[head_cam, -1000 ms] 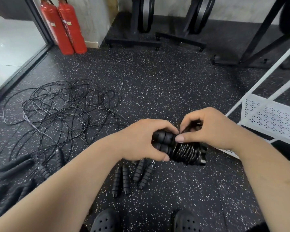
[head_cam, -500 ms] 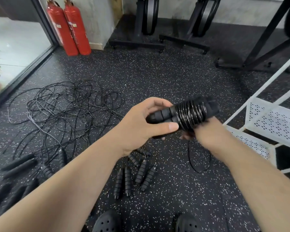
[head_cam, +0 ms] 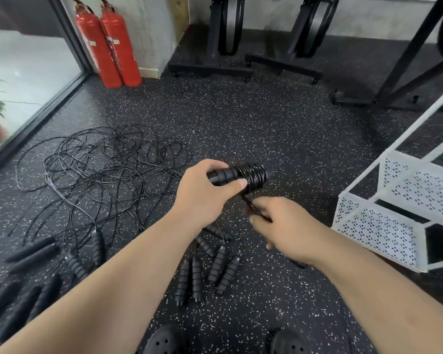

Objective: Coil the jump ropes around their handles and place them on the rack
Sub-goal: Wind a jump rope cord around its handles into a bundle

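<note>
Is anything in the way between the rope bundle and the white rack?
Nothing I can see. The left hand holds the bundle in the air, and the rack stands to its right, with only bare floor between. The right hand pinches the loose end below it.

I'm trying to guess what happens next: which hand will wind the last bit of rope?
Probably the right hand: it pinches the loose rope below the coil, while the left hand is busy gripping the handles.

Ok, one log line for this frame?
step: coiling | left hand: grips handles | right hand: pinches rope below coil | rack: untouched | floor: tangled ropes
</note>
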`<action>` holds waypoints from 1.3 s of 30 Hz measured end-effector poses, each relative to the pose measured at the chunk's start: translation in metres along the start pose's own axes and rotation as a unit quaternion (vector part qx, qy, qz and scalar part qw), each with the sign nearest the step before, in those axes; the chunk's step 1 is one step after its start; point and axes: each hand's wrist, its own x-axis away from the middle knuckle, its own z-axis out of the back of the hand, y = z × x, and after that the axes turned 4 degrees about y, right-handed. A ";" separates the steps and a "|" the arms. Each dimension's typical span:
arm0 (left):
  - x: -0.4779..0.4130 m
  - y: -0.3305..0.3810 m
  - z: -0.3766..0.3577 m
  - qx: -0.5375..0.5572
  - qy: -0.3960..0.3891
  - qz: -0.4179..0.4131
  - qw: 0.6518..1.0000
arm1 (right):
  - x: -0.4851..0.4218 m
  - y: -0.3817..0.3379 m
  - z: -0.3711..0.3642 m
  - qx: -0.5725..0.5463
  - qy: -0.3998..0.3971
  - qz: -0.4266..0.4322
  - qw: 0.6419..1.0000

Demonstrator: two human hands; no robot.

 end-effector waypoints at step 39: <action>0.034 0.021 -0.035 0.193 -0.002 0.082 0.978 | 0.003 -0.025 -0.008 -0.113 0.384 0.047 0.915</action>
